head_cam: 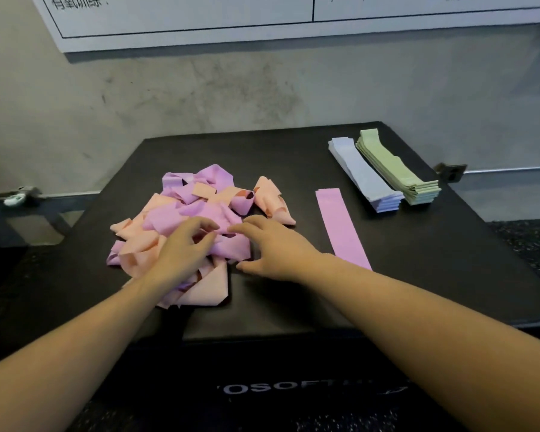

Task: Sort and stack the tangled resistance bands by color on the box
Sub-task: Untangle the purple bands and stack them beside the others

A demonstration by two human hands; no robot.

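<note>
Right now both hands are in the tangle. Left hand (186, 249) lies on top of the pile w/ fingers curled down into pink band material, thumb and forefinger nipping a fold. Right hand (270, 249) sits at the pile's right edge, fingers loosely spread and relaxed, fingertips (236, 228) touching the pink material close to the left hand's; can't tell if it grips anything.

Under them, the tangled pile (181, 219) is pink and peach bands mixed, approx. centre-left on the black box (293, 151). One peach band (270, 198) curls at the pile's far right edge.

Just right of the pile, one pink band (340, 226) lies flat and straight by itself. Further right, near the box's far right corner, two neat stacks side by side, touching: lavender-blue stack (363, 174), then green stack (393, 165) outermost.

Box front carries white lettering (281, 388), partly unreadable. Behind is a grey wall (200, 85) w/ a white board (200, 14) at the top.
</note>
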